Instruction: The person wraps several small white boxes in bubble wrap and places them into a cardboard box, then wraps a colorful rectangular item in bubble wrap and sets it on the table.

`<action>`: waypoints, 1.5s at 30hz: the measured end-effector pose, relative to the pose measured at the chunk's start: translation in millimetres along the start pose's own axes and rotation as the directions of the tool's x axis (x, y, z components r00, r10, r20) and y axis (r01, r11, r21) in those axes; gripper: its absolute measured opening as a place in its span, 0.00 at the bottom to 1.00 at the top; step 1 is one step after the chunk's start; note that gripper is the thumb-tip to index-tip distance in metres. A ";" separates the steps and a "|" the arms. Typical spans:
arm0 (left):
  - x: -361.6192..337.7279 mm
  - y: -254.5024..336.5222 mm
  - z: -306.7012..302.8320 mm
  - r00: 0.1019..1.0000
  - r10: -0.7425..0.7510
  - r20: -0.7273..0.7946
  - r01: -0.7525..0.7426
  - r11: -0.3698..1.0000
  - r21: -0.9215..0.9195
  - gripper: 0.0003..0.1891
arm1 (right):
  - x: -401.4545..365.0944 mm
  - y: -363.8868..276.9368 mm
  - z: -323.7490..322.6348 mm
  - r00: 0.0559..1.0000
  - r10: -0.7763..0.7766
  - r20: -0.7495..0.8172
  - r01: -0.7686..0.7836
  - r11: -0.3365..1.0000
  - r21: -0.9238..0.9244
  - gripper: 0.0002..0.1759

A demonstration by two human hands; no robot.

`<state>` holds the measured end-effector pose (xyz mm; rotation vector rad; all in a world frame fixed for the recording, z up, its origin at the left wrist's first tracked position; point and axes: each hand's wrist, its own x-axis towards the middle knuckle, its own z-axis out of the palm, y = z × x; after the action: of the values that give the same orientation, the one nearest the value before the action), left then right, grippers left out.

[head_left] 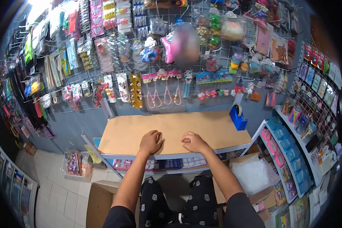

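My left hand (pixel 151 142) rests near the front edge of a light wooden tabletop (pixel 167 127). Its fingers are loosely bent, the thumb stands apart from them, and nothing shows in it. A short way to the right lies my right hand (pixel 194 142), also on the tabletop. It is half curled, with a gap between thumb and fingers and no object visible. A blue tape dispenser (pixel 238 118) holding a roll of tape stands at the table's right end, apart from both hands.
Packaged accessories hang on a wire grid wall (pixel 117 34) behind the table. Below the tabletop is a shelf with goods (pixel 171 164). An open cardboard box (pixel 98 201) sits at lower left, a clear plastic bag (pixel 252 174) at right. Stocked shelving (pixel 292 152) lines the right side.
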<state>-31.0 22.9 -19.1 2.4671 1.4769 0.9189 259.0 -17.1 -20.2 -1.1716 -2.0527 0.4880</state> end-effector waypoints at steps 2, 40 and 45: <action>-2.9 -0.8 4.0 1.000 0.004 -0.020 -0.003 1.000 0.013 0.25 | 1.6 7.6 -12.2 0.997 0.046 -0.068 -0.050 0.996 -0.073 0.12; -3.8 -3.8 3.0 0.992 -0.130 -0.006 0.125 0.966 -0.228 0.20 | -8.4 20.2 -3.6 0.920 0.187 -0.344 -0.264 0.945 -0.191 0.08; -4.4 -1.9 2.3 0.991 -0.132 0.028 0.135 0.962 -0.236 0.20 | -15.7 23.8 3.6 0.952 0.064 -0.300 -0.158 0.940 -0.301 0.13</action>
<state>-32.7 20.7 -23.6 2.1728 1.4173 0.9883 275.6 -18.2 -43.7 -1.4642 -1.8617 0.0241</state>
